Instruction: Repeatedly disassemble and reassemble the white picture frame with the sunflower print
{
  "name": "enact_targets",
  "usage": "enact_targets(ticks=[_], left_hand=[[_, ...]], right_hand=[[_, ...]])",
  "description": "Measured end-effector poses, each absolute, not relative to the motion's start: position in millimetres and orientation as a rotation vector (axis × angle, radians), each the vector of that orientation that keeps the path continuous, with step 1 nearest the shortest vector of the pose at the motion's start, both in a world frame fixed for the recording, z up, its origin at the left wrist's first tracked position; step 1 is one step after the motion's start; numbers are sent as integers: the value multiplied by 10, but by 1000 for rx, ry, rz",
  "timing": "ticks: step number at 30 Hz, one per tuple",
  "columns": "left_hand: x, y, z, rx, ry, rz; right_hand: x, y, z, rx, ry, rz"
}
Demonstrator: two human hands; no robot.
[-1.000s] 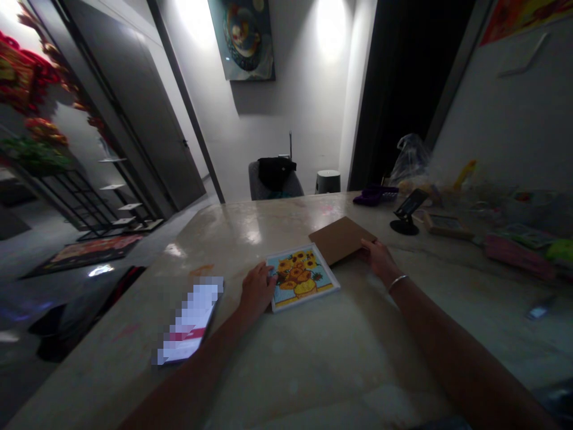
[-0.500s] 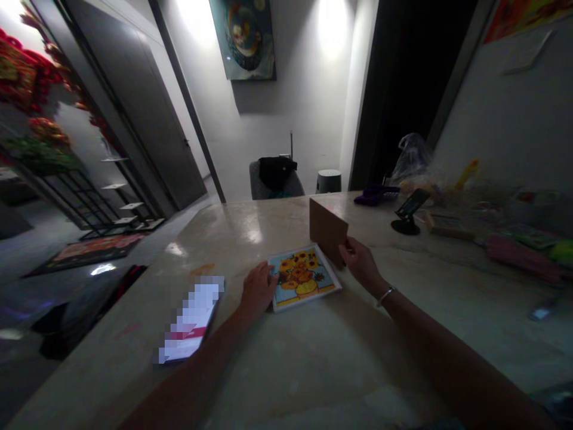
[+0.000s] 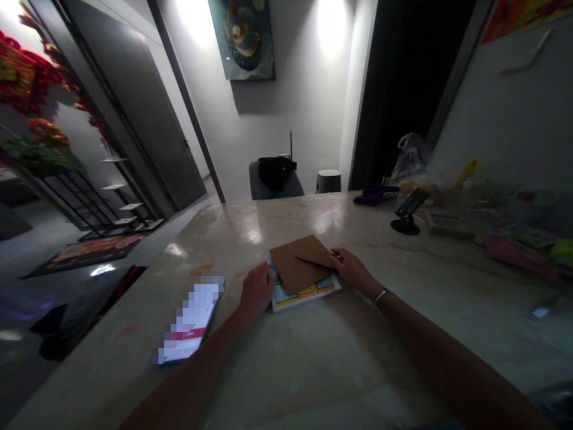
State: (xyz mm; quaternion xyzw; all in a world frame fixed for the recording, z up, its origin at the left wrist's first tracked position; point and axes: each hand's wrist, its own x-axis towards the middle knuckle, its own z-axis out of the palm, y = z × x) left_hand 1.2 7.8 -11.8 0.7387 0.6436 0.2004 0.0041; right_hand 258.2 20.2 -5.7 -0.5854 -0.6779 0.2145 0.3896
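A flat brown kraft envelope (image 3: 293, 266) lies tilted across the upper part of a white-framed sunflower picture (image 3: 305, 294), hiding most of the flowers. My right hand (image 3: 353, 270) is at the envelope's right end, its fingers pinching the flap's edge. My left hand (image 3: 256, 292) sits at the picture's left edge, with its fingers curled against the frame. Both rest on a pale marble table (image 3: 286, 370).
A phone (image 3: 190, 319) with a pixelated screen lies just left of my left forearm. Farther right stand a black phone stand (image 3: 406, 212), a purple object (image 3: 373, 196), a plastic bag (image 3: 410, 160) and pink packets (image 3: 519, 257). The table's left edge drops to the floor.
The envelope has swung down from standing on edge behind the picture and now lies over it. My right hand has moved left with it. My left hand has stayed put.
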Motion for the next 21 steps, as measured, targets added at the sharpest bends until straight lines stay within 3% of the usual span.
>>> enact_targets(ticks=[8, 21], left_hand=[[-28, 92, -119, 2323, 1999, 766], [-30, 122, -167, 2294, 2025, 791]], right_hand=[[2598, 208, -22, -1489, -1318, 1185], [2731, 162, 63, -1188, -1489, 1545]])
